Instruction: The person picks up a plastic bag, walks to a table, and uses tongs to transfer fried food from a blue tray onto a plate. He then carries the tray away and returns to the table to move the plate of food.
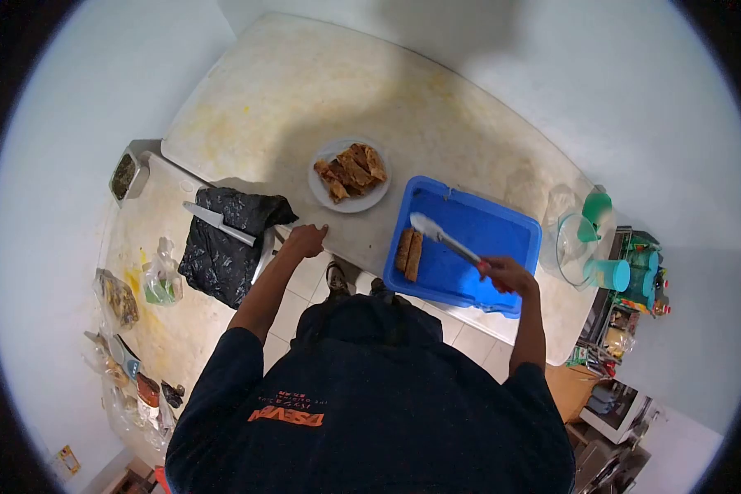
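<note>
My right hand point(508, 276) is wrapped round the red handle of a pair of tongs point(457, 246). Their pale tips hang over the blue tray point(502, 221), just beside two brown rolled pieces of food point(409, 254) lying side by side at the tray's left end. At the near edge of the table, my left hand point(306, 240) rests with a finger stretched out and nothing in it. Beyond that hand stands a white plate point(328, 198) heaped with browned, folded pieces of food point(352, 171).
Left of my left hand, a knife point(219, 223) lies on a black plastic bag point(214, 262). Farther left are a metal container point(129, 175) and several plastic bags. A clear bowl point(572, 247) and green cups point(608, 273) stand right of the tray.
</note>
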Tool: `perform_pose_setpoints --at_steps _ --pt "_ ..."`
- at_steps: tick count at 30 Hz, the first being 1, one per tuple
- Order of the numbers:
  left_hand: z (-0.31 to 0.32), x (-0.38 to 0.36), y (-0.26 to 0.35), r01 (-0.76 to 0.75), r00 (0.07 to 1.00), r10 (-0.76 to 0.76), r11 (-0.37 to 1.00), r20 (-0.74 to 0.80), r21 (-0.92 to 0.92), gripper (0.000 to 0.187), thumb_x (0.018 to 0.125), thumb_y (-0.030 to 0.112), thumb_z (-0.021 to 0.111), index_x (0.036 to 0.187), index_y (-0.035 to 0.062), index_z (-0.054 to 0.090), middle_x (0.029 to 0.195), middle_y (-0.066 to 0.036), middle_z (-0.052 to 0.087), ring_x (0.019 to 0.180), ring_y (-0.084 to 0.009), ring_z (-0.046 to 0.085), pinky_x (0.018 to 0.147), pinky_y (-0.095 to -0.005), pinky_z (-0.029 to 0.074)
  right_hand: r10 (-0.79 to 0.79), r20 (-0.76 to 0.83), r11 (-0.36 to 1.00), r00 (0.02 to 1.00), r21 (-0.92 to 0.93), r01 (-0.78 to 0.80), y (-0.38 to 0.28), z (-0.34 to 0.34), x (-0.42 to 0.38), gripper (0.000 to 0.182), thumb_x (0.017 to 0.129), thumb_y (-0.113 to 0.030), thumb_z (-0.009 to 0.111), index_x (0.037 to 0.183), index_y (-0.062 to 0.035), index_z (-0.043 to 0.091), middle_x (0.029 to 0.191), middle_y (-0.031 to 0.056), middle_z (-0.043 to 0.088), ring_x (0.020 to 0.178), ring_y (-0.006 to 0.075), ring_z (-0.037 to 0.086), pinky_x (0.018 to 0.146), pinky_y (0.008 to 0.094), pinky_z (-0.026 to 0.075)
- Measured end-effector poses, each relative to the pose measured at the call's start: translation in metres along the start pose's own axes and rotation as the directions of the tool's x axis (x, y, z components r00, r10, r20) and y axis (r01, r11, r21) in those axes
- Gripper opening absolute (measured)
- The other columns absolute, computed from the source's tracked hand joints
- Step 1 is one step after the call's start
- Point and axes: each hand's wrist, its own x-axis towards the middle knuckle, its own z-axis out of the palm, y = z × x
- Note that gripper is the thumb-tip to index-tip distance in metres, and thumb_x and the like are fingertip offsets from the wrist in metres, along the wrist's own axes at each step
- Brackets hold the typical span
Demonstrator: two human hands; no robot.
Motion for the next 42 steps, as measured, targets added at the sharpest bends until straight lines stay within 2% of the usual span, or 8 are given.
perform_pose_setpoints --at_steps 2,5,15,21,28,32,35,42 --pt "-0.007 -0.003 0.001 -0.008 1.0 0.008 1.0 0.006 0.006 0.062 0.083 0.022 0.059 0.143 0.0093 0.045 0.109 -0.019 0.066 0.101 -0.0339 0.066 0.084 -0.0449 0.054 0.232 0.039 0.972 0.972 -0.056 -0.23 0.026 -0.004 -0.027 0.051 0.09 -0.051 0.065 0.121 -0.011 0.066 0.061 -0.0019 0.057 0.039 0.0042 0.042 0.032 0.023 0.031" --pt "-0.008 0.0 0.0 -0.036 0.999 0.036 0.999 0.017 0.029 0.061 0.083 0.023 0.06 0.141 0.0083 0.047 0.108 -0.019 0.066 0.1 -0.0337 0.066 0.083 -0.0451 0.055 0.292 0.043 0.954 0.956 0.055 -0.294 0.058 0.004 -0.047 0.05 0.089 -0.051 0.066 0.12 -0.0114 0.067 0.067 -0.0012 0.061 0.039 0.0043 0.041 0.032 0.0222 0.031" --pt "0.0 0.004 -0.005 -0.036 0.999 0.036 0.998 0.005 0.057 0.063 0.083 0.023 0.063 0.141 0.0085 0.047 0.107 -0.019 0.067 0.098 -0.0338 0.066 0.082 -0.0441 0.055 0.085 0.081 0.98 0.993 0.173 -0.098 0.045 0.07 0.014 0.04 0.089 -0.047 0.068 0.098 -0.008 0.066 0.054 -0.0031 0.046 0.041 0.0051 0.041 0.036 0.0224 0.03" --pt "-0.009 -0.004 0.001 -0.019 1.0 0.019 0.999 0.013 0.031 0.064 0.083 0.023 0.062 0.144 0.0101 0.045 0.106 -0.019 0.066 0.098 -0.0346 0.066 0.082 -0.0437 0.055 0.142 0.055 0.945 0.988 0.289 -0.152 0.083 0.054 0.016 0.035 0.091 -0.041 0.068 0.102 -0.0075 0.063 0.073 -0.0004 0.059 0.046 0.0043 0.042 0.038 0.0207 0.033" --pt "-0.003 0.005 0.0 0.009 0.998 -0.012 0.999 0.062 0.043 0.064 0.084 0.022 0.061 0.144 0.0109 0.044 0.107 -0.019 0.066 0.099 -0.0351 0.066 0.083 -0.0438 0.055 0.005 -0.021 0.862 1.0 0.507 0.007 0.059 0.02 0.0 0.03 0.094 -0.035 0.065 0.105 -0.0078 0.061 0.077 0.0015 0.061 0.045 0.003 0.042 0.037 0.0192 0.033" --pt "0.009 0.006 -0.006 -0.017 1.0 0.017 0.999 -0.001 0.034 0.064 0.084 0.021 0.061 0.145 0.0113 0.044 0.107 -0.019 0.066 0.1 -0.0343 0.066 0.082 -0.0436 0.055 -0.039 -0.042 0.94 0.998 0.337 0.051 0.022 0.003 0.025 0.033 0.094 -0.039 0.064 0.103 -0.0071 0.062 0.075 0.0009 0.06 0.043 0.0038 0.042 0.035 0.0203 0.032" --pt "-0.002 -0.002 0.002 0.009 1.0 -0.009 1.0 0.007 0.021 0.064 0.084 0.021 0.061 0.145 0.0124 0.043 0.108 -0.019 0.066 0.1 -0.0335 0.066 0.081 -0.0434 0.055 -0.098 -0.017 0.97 0.995 0.222 0.1 -0.034 0.004 0.049 0.044 0.091 -0.051 0.065 0.088 -0.0067 0.064 0.053 -0.0046 0.047 0.038 0.0048 0.038 0.033 0.0226 0.029" --pt "0.009 -0.001 -0.001 0.056 0.997 -0.054 0.997 0.047 -0.059 0.067 0.088 0.029 0.061 0.149 0.0164 0.036 0.112 -0.021 0.063 0.103 -0.0355 0.064 0.084 -0.0466 0.053 -0.178 0.118 0.984 0.977 -0.009 0.18 -0.12 0.019 0.126 0.037 0.09 -0.047 0.066 0.098 -0.0102 0.069 0.058 -0.002 0.053 0.041 0.006 0.041 0.035 0.0231 0.032"
